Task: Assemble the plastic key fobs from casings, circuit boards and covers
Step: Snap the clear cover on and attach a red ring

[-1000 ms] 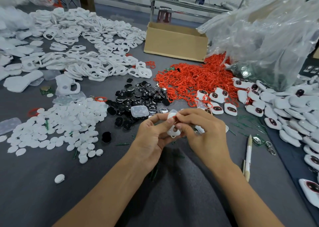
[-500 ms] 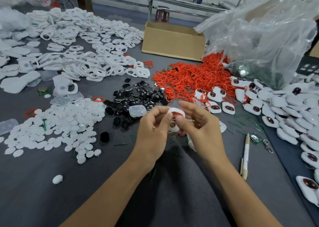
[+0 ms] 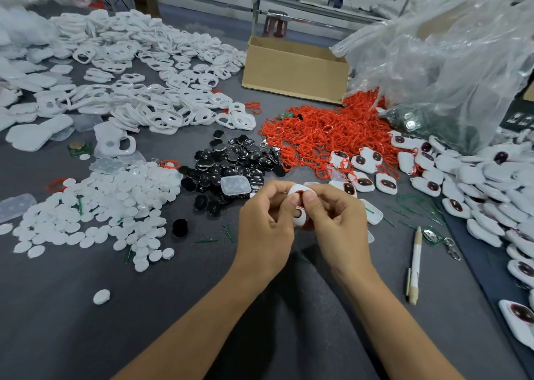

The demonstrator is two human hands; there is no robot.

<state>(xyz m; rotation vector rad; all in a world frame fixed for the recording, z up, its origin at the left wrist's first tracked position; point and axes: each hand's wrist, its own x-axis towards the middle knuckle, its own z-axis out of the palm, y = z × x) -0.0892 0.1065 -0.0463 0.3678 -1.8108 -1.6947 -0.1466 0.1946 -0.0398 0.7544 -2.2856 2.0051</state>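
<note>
Both grips are closing narrowly on one white fob [image 3: 298, 191], the left hand [image 3: 264, 223] and the right hand [image 3: 339, 223] pinching it, thumbs pressing on its face. The fob is sitting between the fingertips, above the table [image 3: 202, 307]. I'd judge the parts are being snapped shut. The next move is calling for an even squeeze round the rim, then laying it among the finished fobs [image 3: 474, 174] on the right.

Lower left: bare grey table [image 3: 57, 330], open passage; one stray white disc [image 3: 101, 296].
Centre left: white disc pile [image 3: 115, 200] blocks.
Upper left: white casings [image 3: 138, 85] cover the surface.
Centre: black parts [image 3: 231, 163] and red rings [image 3: 326, 131], side by side.
Top centre: cardboard box [image 3: 294, 70]; plastic bag [image 3: 448, 62] just beside it.
Right edge: finished fobs [image 3: 476, 177]; pen [image 3: 415, 264] lies in the bare strip.
Bottom centre: left hand [image 3: 265, 229] and right hand [image 3: 341, 226] grip a key fob [image 3: 296, 189]; forearms cross the foreground.
</note>
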